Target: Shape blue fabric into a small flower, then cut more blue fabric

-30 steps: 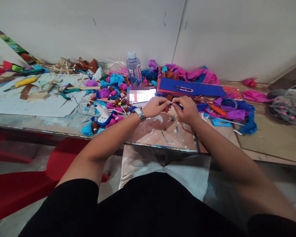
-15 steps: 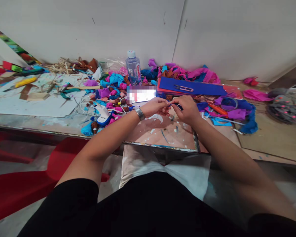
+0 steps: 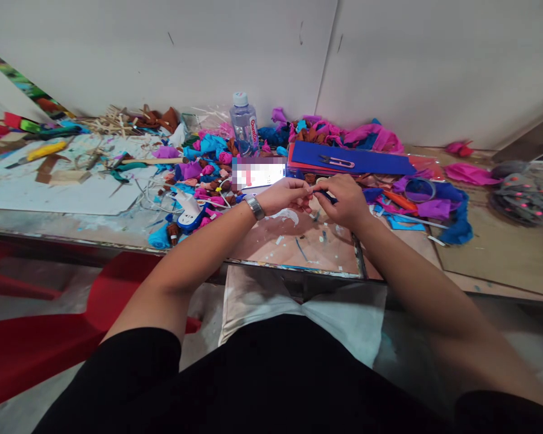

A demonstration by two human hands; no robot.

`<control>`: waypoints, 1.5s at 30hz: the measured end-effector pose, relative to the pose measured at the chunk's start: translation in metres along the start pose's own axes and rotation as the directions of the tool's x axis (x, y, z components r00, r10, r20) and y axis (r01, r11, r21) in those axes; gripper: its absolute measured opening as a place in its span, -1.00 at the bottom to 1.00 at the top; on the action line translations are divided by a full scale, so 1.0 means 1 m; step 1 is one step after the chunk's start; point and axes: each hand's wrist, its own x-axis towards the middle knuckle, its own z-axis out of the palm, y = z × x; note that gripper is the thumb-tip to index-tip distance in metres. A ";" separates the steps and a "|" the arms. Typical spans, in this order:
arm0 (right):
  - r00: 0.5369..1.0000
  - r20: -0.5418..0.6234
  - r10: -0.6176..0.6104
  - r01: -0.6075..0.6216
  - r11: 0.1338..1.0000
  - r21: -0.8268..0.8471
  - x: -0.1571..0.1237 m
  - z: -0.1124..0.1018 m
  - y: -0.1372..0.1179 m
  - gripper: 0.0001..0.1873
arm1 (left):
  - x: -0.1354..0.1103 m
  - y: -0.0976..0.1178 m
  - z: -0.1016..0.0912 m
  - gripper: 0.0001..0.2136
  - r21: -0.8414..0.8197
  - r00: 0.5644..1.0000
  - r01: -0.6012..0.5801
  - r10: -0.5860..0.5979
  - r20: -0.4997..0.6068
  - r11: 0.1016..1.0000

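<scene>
My left hand [image 3: 286,195], with a metal watch on its wrist, and my right hand [image 3: 345,200] meet fingertip to fingertip above the front of the table. Pinched between them is a small dark blue piece [image 3: 329,197], which looks like crepe paper. Part of it shows under my right fingers; the rest is hidden. Just behind my left hand a lit phone [image 3: 271,176] leans among rolled paper bits. Beyond my right hand, thread snips [image 3: 338,161] lie on a stack of blue sheets [image 3: 375,158].
A water bottle [image 3: 244,129] stands behind the phone. Left are a power strip [image 3: 192,218], a yellow cutter [image 3: 46,150] and a white board [image 3: 72,196]. Rightward lie a tape roll [image 3: 420,190], an orange tool [image 3: 400,201] and crumpled crepe paper [image 3: 458,226]. A red chair [image 3: 104,295] is below left.
My fingers shift slightly around the dark blue piece, and a little more of it shows by my right thumb. Everything else stays where it was.
</scene>
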 end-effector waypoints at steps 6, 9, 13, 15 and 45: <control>1.000 0.002 0.026 -0.025 0.999 -0.021 -0.001 0.002 0.002 -0.76 | 0.001 -0.002 -0.004 -0.65 0.404 0.978 -0.193 0.207 0.007 0.894; 0.998 0.007 0.063 -0.063 0.998 -0.023 -0.001 0.006 0.004 -0.79 | 0.000 -0.004 -0.005 -0.73 0.725 0.903 -0.323 0.426 0.044 0.608; 0.994 -0.012 0.105 -0.105 0.994 0.008 -0.002 0.009 0.005 -0.82 | 0.001 -0.007 -0.007 -0.78 0.886 0.812 -0.369 0.561 0.161 0.281; 0.992 -0.026 0.120 -0.120 0.993 0.022 -0.002 0.009 0.004 -0.83 | 0.002 -0.008 -0.008 -0.75 0.898 0.795 -0.380 0.575 0.194 0.223; 0.994 -0.104 0.039 -0.042 0.999 -0.024 -0.001 0.004 -0.003 -0.82 | 0.000 -0.001 0.002 -0.55 0.449 0.965 -0.245 0.263 0.022 0.859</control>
